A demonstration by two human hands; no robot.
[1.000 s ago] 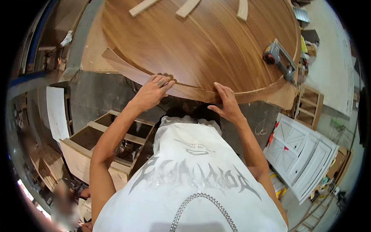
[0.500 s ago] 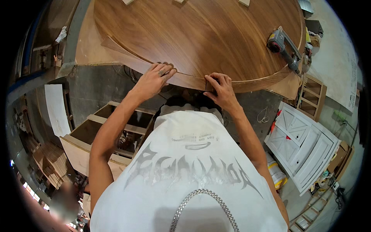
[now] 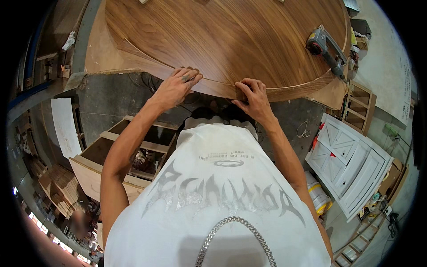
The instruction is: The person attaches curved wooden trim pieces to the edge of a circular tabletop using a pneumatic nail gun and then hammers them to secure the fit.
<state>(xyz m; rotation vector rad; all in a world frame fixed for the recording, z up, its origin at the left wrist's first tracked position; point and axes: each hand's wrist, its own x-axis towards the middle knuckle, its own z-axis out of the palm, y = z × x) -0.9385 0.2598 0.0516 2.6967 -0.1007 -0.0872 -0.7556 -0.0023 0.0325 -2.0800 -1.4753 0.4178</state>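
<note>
A large round wooden tabletop (image 3: 231,40) with a striped brown grain lies before me. A curved wooden edging strip (image 3: 217,89) runs along its near rim, and its left end stands away from the round edge. My left hand (image 3: 178,89) is closed over this strip, fingers on top. Farther right, my right hand (image 3: 254,100) pinches the strip's right end, beside the edging (image 3: 296,91) that continues along the rim. The thumb is below and the fingers are above. A grey nail gun (image 3: 327,51) lies on the tabletop at the right.
A lighter board (image 3: 100,58) sticks out from under the tabletop at the left. An open wooden frame box (image 3: 95,175) stands on the floor to my left. On the right are white panelled doors (image 3: 349,162), a small wooden rack (image 3: 358,107) and a bucket (image 3: 318,198).
Both hands stay on the edging strip with almost the same grip. My view has shifted slightly, and the tabletop sits a little higher in it.
</note>
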